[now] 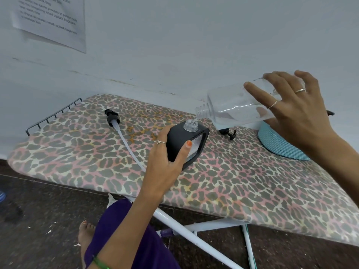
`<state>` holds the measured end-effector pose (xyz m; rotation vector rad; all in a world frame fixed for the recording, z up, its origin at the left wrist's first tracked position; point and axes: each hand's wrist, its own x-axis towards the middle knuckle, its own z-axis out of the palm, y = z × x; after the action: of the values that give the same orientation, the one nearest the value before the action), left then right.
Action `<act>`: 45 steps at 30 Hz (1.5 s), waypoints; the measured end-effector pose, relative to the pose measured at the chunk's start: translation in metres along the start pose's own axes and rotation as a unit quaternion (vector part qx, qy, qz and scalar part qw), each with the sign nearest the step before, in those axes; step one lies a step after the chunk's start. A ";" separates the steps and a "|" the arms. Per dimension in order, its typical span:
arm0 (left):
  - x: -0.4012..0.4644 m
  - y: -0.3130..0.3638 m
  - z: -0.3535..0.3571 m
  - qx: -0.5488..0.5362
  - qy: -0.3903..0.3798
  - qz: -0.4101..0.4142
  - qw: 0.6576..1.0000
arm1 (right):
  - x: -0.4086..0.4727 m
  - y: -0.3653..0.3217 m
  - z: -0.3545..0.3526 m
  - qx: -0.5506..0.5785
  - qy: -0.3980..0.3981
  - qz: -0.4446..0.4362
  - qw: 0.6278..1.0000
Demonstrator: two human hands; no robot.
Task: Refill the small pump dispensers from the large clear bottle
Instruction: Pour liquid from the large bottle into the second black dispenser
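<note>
My left hand grips a small black dispenser that stands on the leopard-print ironing board; its clear threaded neck is uncapped. My right hand holds the large clear bottle tilted on its side, its open mouth just above the dispenser's neck, and a thin stream of clear liquid runs from it into the neck. A little liquid lies along the big bottle's lower wall. A black pump head with a long white tube lies loose on the board to the left.
A second black pump lies on the board under the tilted bottle. A blue woven mat sits at the right. A wire rack edges the board's far left end. The white wall stands close behind. The board's white legs and my foot are below.
</note>
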<state>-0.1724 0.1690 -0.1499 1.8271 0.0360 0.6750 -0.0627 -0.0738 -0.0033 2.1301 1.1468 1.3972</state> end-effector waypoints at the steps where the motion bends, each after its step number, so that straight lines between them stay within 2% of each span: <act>1: 0.000 0.000 0.000 -0.001 0.000 -0.001 1.000 | 0.000 0.000 0.000 0.000 -0.001 0.000 1.000; 45: 0.001 -0.003 0.000 -0.006 0.002 -0.010 1.000 | 0.016 0.007 -0.003 -0.035 0.005 -0.040 0.999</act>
<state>-0.1705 0.1709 -0.1524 1.8107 0.0528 0.6640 -0.0591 -0.0661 0.0115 2.0089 1.1574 1.3938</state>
